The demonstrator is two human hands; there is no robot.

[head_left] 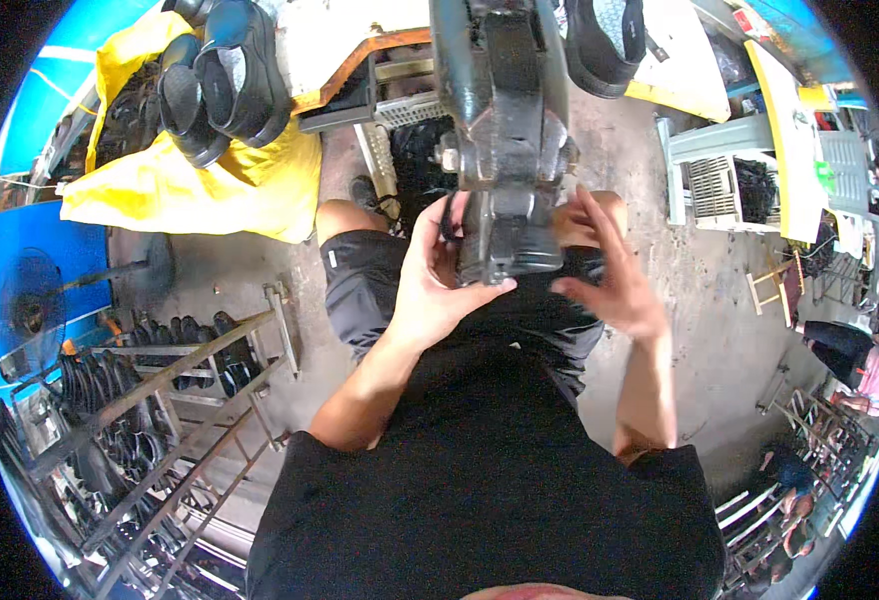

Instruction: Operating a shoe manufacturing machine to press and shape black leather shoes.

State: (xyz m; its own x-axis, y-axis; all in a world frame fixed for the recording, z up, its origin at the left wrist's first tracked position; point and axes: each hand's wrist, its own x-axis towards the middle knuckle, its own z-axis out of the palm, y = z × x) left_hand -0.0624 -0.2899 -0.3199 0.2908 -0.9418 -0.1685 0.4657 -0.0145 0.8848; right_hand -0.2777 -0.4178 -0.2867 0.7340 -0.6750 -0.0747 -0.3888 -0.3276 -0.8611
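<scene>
A dark, worn metal machine head (513, 130) comes down from the upper middle, its lower end between my hands. My left hand (438, 290) curves round the left side of that lower end, thumb reaching across its bottom edge. Beside the fingers shows a small piece of black material (449, 216); the machine hides the rest, so its kind cannot be told. To the right of the machine, my right hand (615, 282) is raised with fingers and thumb apart, slightly blurred and holding nothing visible.
Black shoes (245, 75) lie on a yellow cloth (230, 190) at the upper left; another black shoe (605, 45) is right of the machine. Metal racks (160, 400) with several shoes stand at left. A fan (35, 300) is beyond. People (865, 370) are at far right.
</scene>
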